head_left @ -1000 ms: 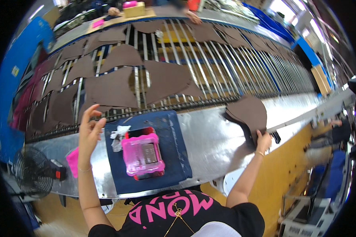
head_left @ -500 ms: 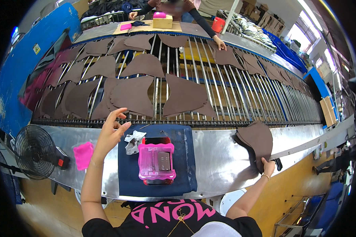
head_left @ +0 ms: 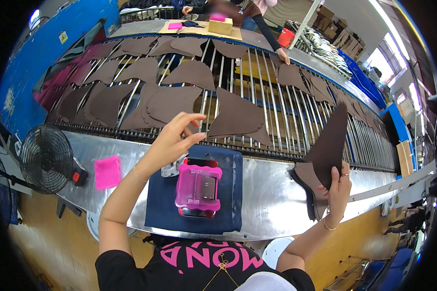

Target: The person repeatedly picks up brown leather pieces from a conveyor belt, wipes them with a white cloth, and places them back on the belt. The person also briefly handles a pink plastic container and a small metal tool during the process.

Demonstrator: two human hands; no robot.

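Observation:
My right hand [head_left: 338, 190] is closed on a dark brown cut fabric piece [head_left: 328, 145], which stands raised above a stack of like pieces [head_left: 310, 182] on the right of the metal table. My left hand [head_left: 176, 140] hovers, fingers apart and empty, near the table's far edge. Just beyond it, brown cut pieces [head_left: 174, 103] lie in overlapping groups on the metal bars of a conveyor. Below that hand, a pink plastic tray [head_left: 185, 189] with a grey metal block [head_left: 208, 187] in it sits on a dark blue cloth [head_left: 228, 208].
A black fan [head_left: 46, 151] and a flat pink piece [head_left: 107, 173] are on the table's left. Across the conveyor [head_left: 277, 104], a co-worker's hand [head_left: 283, 56] touches a brown piece. A red bucket [head_left: 285, 38] stands behind. A metal bar [head_left: 388, 180] slants over the table's right.
My right hand has lifted a brown piece off the stack. My left hand has moved right, toward the middle. The whole view has shifted slightly.

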